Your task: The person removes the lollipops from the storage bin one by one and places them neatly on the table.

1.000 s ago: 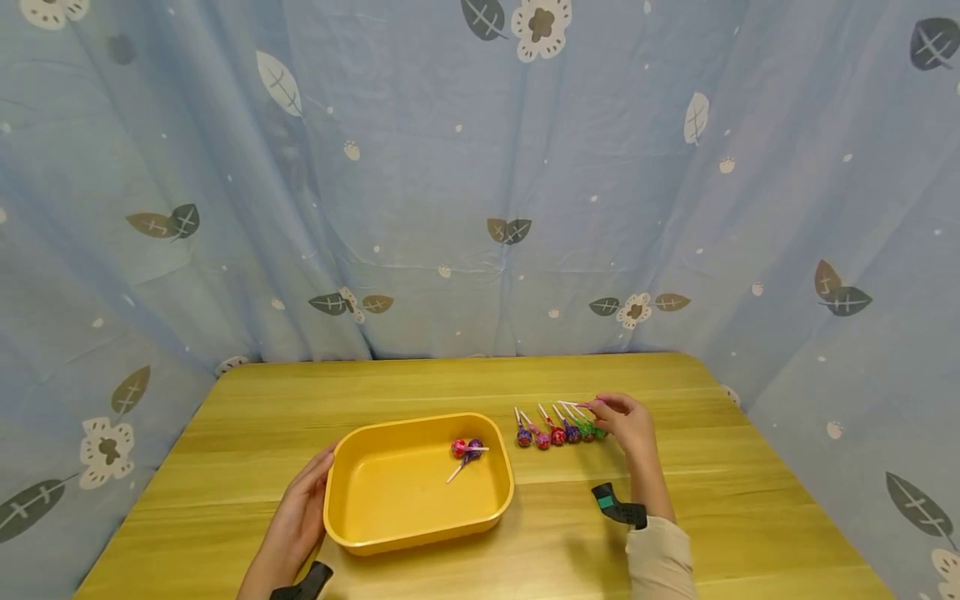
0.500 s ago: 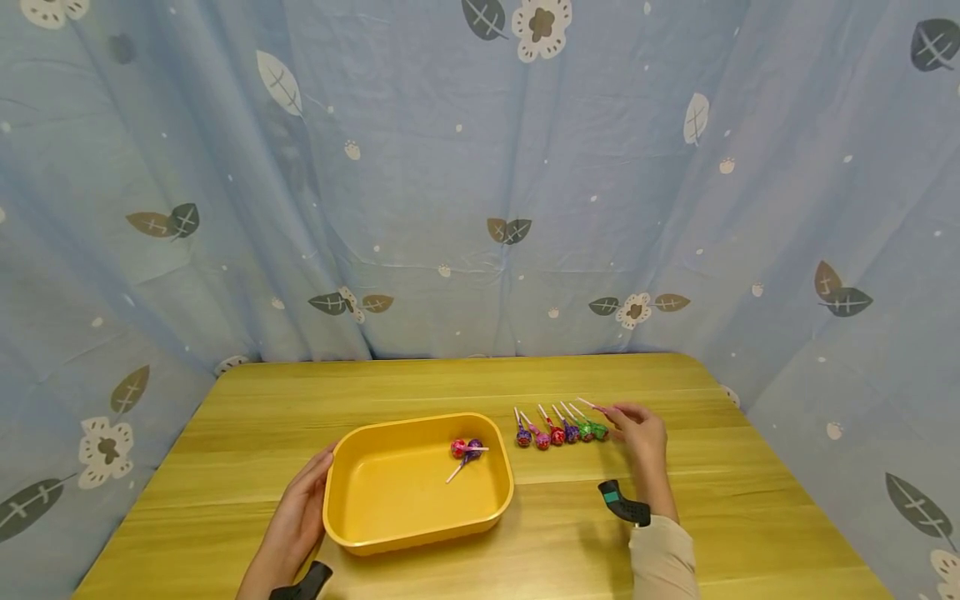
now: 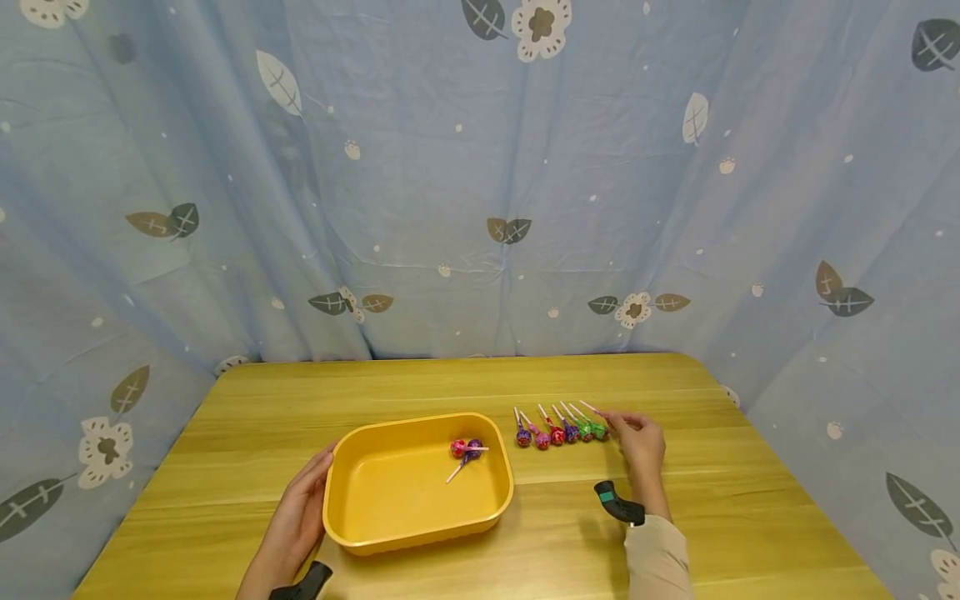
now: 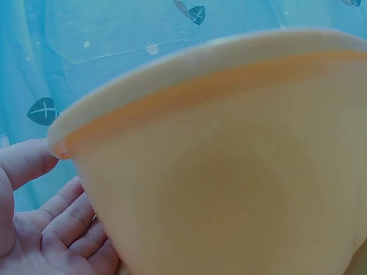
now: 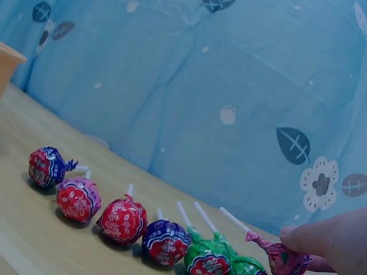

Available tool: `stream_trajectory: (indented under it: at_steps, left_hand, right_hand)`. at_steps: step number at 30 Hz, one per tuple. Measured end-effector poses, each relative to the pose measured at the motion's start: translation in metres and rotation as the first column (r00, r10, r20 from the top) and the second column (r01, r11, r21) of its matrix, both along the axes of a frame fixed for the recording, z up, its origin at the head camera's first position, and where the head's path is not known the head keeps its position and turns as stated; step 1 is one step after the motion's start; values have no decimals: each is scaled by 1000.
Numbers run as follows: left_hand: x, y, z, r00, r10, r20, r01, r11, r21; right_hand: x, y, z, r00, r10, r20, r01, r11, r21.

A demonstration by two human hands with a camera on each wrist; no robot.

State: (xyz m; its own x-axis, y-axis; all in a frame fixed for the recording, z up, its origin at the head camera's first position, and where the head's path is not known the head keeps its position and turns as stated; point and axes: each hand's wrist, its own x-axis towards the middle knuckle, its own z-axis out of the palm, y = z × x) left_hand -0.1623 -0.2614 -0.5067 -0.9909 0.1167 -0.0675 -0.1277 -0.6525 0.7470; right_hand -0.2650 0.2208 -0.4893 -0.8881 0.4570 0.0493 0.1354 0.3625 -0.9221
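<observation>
My right hand [image 3: 641,442] pinches a pink-wrapped lollipop [image 5: 284,259] between thumb and finger at the right end of a row, its white stick slanting up and to the left. Beside it lie two green lollipops [image 5: 207,258], then a purple one [image 5: 166,243], a red one [image 5: 123,220], a pink one [image 5: 78,199] and another purple one [image 5: 46,167]. My left hand [image 3: 296,512] rests against the left side of a yellow plastic box [image 3: 390,496]. In the left wrist view, the thumb [image 4: 31,162] touches under the rim and the extended fingers lie along the outer wall.
Inside the box, near its right end, lie a red lollipop [image 3: 458,448] and a purple lollipop [image 3: 474,450] with crossed sticks. The wooden table [image 3: 247,417] ends at the back against a blue patterned curtain [image 3: 420,167].
My right hand has moved right and then slightly down toward me with the pink lollipop, bringing it to the row's right end. The left hand and box have stayed put.
</observation>
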Motion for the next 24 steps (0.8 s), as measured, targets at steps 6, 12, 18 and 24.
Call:
stream_trajectory:
  at_steps: [6,12,18,24]
  left_hand:
    - [0,1,1,999,17,30,-16,1000,-26]
    - [-1,2,2,998,44,39,-42,998,-39]
    - [-2,2,1,998,55,37,-53,998,-39]
    - [-1,2,2,997,52,50,-50,998,-27]
  right_hand:
    - [1,-2,-7,1000,-20,-7,21,998,56]
    - [2,-4,-10,999,-36,-2,36,993,112]
    - [1,-4,-13,999,-43,-8,44,987,153]
    - [-1,-5,-15,998,-66,-2,65,980,186]
